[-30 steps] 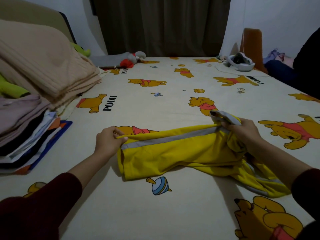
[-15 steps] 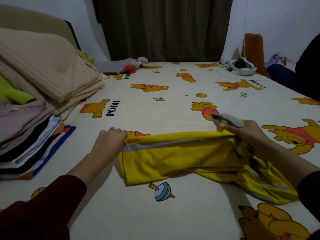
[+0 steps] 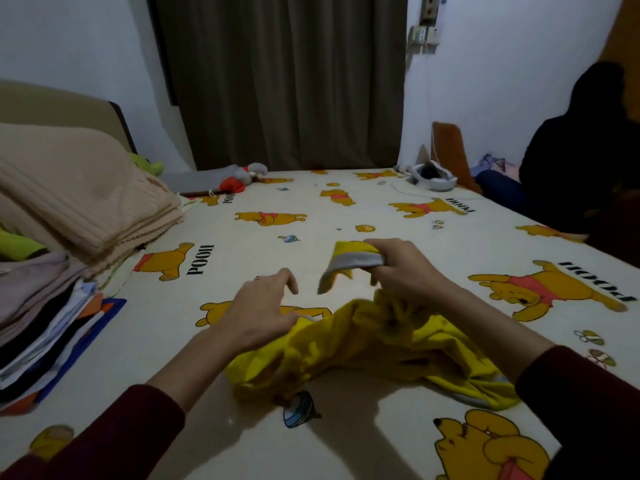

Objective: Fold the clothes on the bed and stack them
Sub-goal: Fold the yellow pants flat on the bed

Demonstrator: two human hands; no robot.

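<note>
While the right hand [image 3: 403, 268] pinches a grey-trimmed end of the yellow garment [image 3: 374, 348] crumpled on the bed [image 3: 346, 216], the left hand [image 3: 259, 310] hovers spread; folded stacks [image 3: 62, 271] sit left.

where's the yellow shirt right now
In the head view, the yellow shirt lies crumpled on the bed at centre, its grey-trimmed end lifted by the right hand, left hand beside it.

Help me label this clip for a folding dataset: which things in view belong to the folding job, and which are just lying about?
Part of the job:
- yellow garment, gripped by the right hand
- left hand, fingers spread over it
- stack of folded clothes
- folded beige knit

Just lying about:
- plush toy
- white headset
- seated person
</note>
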